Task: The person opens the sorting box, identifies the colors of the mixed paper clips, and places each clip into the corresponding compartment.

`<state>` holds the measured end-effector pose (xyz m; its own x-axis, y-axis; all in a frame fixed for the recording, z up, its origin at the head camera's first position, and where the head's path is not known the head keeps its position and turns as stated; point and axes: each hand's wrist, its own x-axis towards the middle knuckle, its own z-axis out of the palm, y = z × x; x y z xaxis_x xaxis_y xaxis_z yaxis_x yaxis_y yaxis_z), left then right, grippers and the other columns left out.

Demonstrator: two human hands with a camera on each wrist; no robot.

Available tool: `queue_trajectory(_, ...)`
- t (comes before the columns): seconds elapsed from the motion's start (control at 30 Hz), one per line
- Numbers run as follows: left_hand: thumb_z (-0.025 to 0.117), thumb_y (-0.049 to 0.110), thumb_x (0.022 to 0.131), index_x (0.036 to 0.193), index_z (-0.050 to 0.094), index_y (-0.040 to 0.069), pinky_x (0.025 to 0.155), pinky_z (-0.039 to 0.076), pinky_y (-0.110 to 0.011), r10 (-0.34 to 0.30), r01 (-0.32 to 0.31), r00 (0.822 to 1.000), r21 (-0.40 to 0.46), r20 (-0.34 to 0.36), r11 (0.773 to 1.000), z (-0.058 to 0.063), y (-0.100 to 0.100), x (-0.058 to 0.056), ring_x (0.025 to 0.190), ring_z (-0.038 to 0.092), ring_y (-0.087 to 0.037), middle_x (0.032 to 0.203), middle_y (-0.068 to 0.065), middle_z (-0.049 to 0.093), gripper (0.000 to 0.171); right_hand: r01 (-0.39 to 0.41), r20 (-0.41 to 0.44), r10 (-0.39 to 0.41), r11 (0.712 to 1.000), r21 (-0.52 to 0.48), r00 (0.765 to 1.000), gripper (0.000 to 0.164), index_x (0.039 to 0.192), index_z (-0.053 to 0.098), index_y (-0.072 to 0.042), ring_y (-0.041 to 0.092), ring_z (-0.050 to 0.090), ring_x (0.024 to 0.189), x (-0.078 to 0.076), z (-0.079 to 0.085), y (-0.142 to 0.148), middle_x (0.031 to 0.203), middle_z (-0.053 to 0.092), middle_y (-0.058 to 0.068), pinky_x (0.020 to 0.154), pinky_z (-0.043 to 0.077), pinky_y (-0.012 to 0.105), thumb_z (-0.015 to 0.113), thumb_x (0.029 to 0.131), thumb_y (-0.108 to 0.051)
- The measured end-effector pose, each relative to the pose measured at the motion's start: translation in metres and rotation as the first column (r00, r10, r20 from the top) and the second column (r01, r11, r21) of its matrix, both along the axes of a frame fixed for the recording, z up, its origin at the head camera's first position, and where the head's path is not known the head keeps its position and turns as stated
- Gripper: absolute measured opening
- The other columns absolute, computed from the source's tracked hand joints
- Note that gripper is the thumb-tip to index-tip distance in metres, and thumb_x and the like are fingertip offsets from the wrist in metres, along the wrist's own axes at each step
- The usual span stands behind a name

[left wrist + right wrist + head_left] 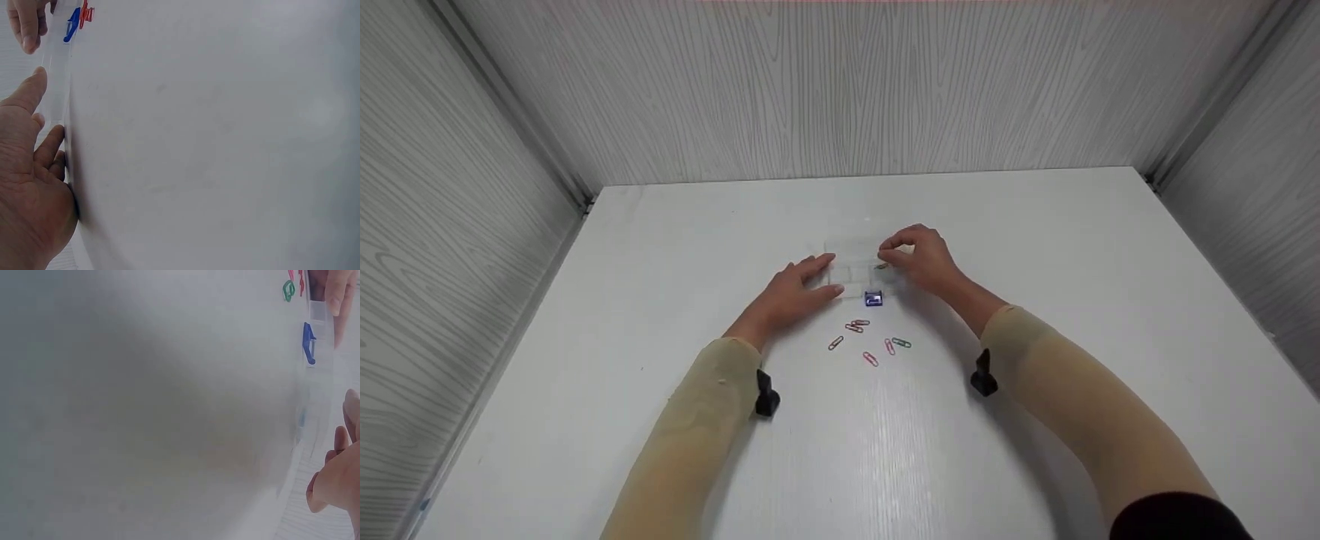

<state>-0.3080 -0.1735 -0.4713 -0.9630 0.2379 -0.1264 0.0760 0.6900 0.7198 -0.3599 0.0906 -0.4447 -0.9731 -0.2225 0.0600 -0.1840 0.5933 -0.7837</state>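
Note:
A clear plastic compartment box (pixel 851 291) with a blue latch (pixel 873 298) lies on the white table, its transparent lid (pixel 847 245) tipped back. My left hand (pixel 795 292) rests at the box's left end, thumb near the front corner and fingers stretched toward the back. Over the right end is my right hand (pixel 922 259), thumb and index fingertips close together; I cannot tell whether a small thing is between them. Just below those fingertips, a small green and orange piece (pixel 882 265) shows inside the box. The right wrist view has that right hand (pixel 340 461) beside the box wall.
In front of the box lie several loose paper clips: red ones (pixel 854 328), (pixel 835 343), pink ones (pixel 871 359) and a green clip (pixel 901 343). Grey wood-grain panels (pixel 840 90) stand behind the table and at both sides.

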Motion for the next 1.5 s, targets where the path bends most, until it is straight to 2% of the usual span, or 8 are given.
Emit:
queue_trajectory(0.2,0.061,0.063,0.101,0.166,0.036,0.042,0.129,0.01,-0.057,-0.01,0.01,1.0,-0.018,0.0,1.0,0.002,0.001,-0.001,0.163,0.006,-0.035,0.176,-0.001,0.023,0.073,-0.045,-0.002,0.045,0.999,-0.024,0.999,0.023,0.12,0.078,-0.013,0.026,0.052,0.125,0.013,0.007,0.018,0.126,0.066,0.004,0.109,0.041,0.044,0.075,0.102,-0.026)
queue_trajectory(0.43,0.061,0.066,0.099,0.166,0.035,0.044,0.129,0.01,-0.057,-0.004,0.004,1.0,-0.016,0.001,1.0,0.004,-0.002,-0.003,0.163,0.006,-0.034,0.176,0.001,0.023,0.075,-0.134,0.024,0.136,0.988,-0.074,0.99,0.024,0.119,0.077,-0.008,0.023,0.055,0.109,0.032,0.008,0.04,0.115,0.071,0.003,0.091,0.045,0.037,0.077,0.101,-0.023)
queue_trajectory(0.5,0.061,0.065,0.099,0.166,0.035,0.044,0.129,0.01,-0.058,-0.004,0.004,1.0,-0.012,0.005,1.0,0.003,-0.004,-0.004,0.163,0.005,-0.034,0.176,0.001,0.022,0.074,-0.152,0.035,0.155,0.986,-0.071,0.987,0.024,0.119,0.078,-0.008,0.023,0.055,0.106,0.038,0.007,0.044,0.113,0.071,0.003,0.089,0.044,0.037,0.077,0.1,-0.023)
queue_trajectory(0.8,0.062,0.063,0.1,0.166,0.035,0.042,0.129,0.008,-0.058,0.013,-0.013,1.0,-0.001,0.008,1.0,0.003,-0.012,-0.005,0.163,0.004,-0.034,0.176,0.0,0.021,0.074,-0.248,0.102,0.247,0.969,-0.003,0.964,0.023,0.118,0.08,-0.013,0.023,0.056,0.104,0.057,-0.003,0.049,0.111,0.071,0.001,0.092,0.045,0.039,0.079,0.098,-0.026)
queue_trajectory(0.93,0.063,0.064,0.1,0.166,0.035,0.043,0.129,0.008,-0.057,0.015,-0.015,1.0,0.006,0.011,1.0,0.003,-0.014,-0.005,0.163,0.004,-0.034,0.176,0.0,0.021,0.075,-0.293,0.138,0.291,0.956,-0.005,0.947,0.022,0.117,0.08,-0.016,0.023,0.057,0.101,0.061,-0.008,0.047,0.109,0.072,0.001,0.088,0.047,0.036,0.079,0.098,-0.026)
queue_trajectory(1.1,0.063,0.063,0.1,0.167,0.034,0.041,0.129,0.008,-0.057,0.008,-0.008,1.0,0.008,0.01,1.0,0.002,-0.017,-0.005,0.163,0.003,-0.035,0.177,-0.001,0.021,0.076,-0.336,0.179,0.334,0.942,-0.02,0.925,0.022,0.117,0.08,-0.017,0.022,0.058,0.103,0.065,-0.014,0.044,0.114,0.073,-0.001,0.092,0.047,0.034,0.081,0.096,-0.022)
queue_trajectory(1.3,0.063,0.065,0.099,0.167,0.034,0.042,0.129,0.007,-0.058,0.009,-0.009,1.0,0.006,0.019,1.0,0.003,-0.017,-0.003,0.163,0.002,-0.035,0.177,-0.001,0.02,0.077,-0.349,0.184,0.343,0.937,0.0,0.921,0.024,0.118,0.081,-0.019,0.02,0.059,0.108,0.066,-0.019,0.042,0.117,0.073,-0.004,0.099,0.046,0.035,0.084,0.094,-0.021)
queue_trajectory(1.5,0.063,0.064,0.099,0.166,0.034,0.042,0.129,0.007,-0.057,0.019,-0.019,1.0,-0.012,0.016,1.0,0.005,-0.016,-0.001,0.163,0.003,-0.035,0.176,0.0,0.021,0.076,-0.392,0.156,0.384,0.92,0.025,0.91,0.022,0.113,0.083,-0.023,0.02,0.056,0.117,0.068,-0.019,0.041,0.119,0.069,-0.004,0.106,0.042,0.039,0.085,0.092,-0.019)
